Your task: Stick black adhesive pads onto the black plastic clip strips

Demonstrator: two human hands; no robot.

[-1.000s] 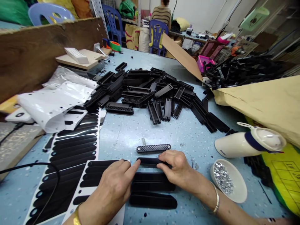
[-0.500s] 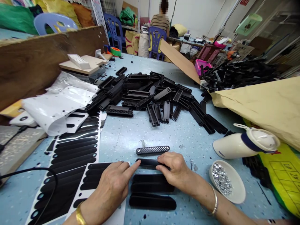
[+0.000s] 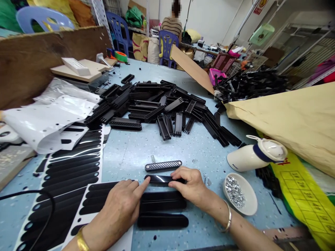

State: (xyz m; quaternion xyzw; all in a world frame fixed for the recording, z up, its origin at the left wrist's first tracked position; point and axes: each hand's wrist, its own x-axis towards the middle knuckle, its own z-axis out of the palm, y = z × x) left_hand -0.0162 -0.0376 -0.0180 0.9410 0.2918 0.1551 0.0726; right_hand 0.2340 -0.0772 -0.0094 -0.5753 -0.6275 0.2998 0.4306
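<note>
A glossy black strip with rounded ends (image 3: 159,179) lies crosswise on the blue table in front of me. My left hand (image 3: 125,198) presses the strip's left end with an outstretched index finger. At the right end, my right hand (image 3: 187,181) pinches it between thumb and fingers. Just beyond is a black bar with a diamond-pattern face (image 3: 163,166) and a screw at each end. Nearer to me lie dark rounded bars (image 3: 162,221), several of them side by side. Left of these, partly under my left hand, is a white sheet carrying black stickers (image 3: 97,198).
A pile of black plastic bars (image 3: 146,108) spreads across the table's middle. On the right stand a bowl of small metal parts (image 3: 250,195) and a white bottle lying on its side (image 3: 240,158). Plastic wrap (image 3: 49,116) and a cable (image 3: 51,209) lie left. A person (image 3: 171,25) sits behind.
My view has shifted, so everything sits a little further left. Both hands keep the same hold on the strip, and a bright reflection now shows on its face.
</note>
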